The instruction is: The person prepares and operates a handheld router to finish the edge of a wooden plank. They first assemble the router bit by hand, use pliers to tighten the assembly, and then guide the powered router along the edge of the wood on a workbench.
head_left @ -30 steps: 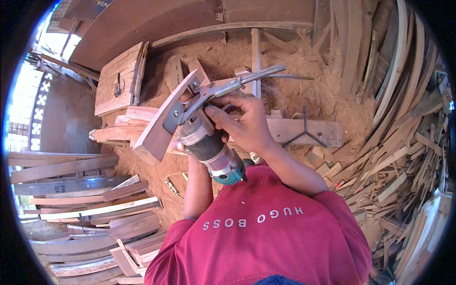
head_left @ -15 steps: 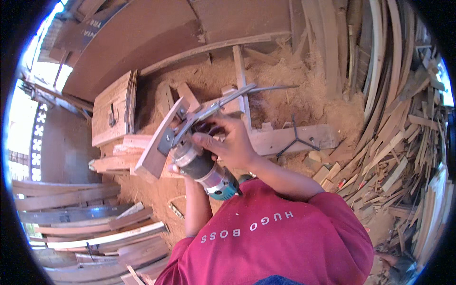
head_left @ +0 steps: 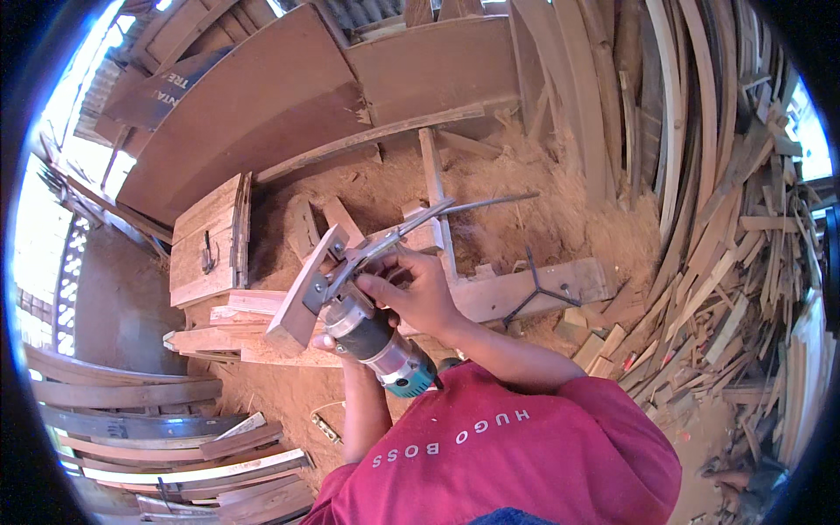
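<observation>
A trim router (head_left: 372, 339), with a black and silver body and a teal end, lies tilted in front of my chest. A thick wooden plate (head_left: 302, 296) is fixed across its front, with metal fittings showing. My left hand (head_left: 329, 344) is closed round the router's body from below, mostly hidden behind it. Above the router's nose, my right hand (head_left: 411, 289) has its thumb and fingers curled in, closed on a long grey metal tool (head_left: 389, 238) that reaches to the plate. Its exact kind is unclear, and the fingertips are partly hidden.
Behind the hands is a low wooden bench (head_left: 525, 290), with a black three-armed tool (head_left: 534, 289) on it. A wooden box (head_left: 208, 241) stands at left. Boards (head_left: 166, 429) are stacked lower left; offcuts (head_left: 700, 324) are heaped at right. Sawdust (head_left: 569, 219) covers the ground.
The view has tilted, so the surroundings sit lower in the picture. Both hands stay on the router and the metal tool, with only slight shifts of the fingers.
</observation>
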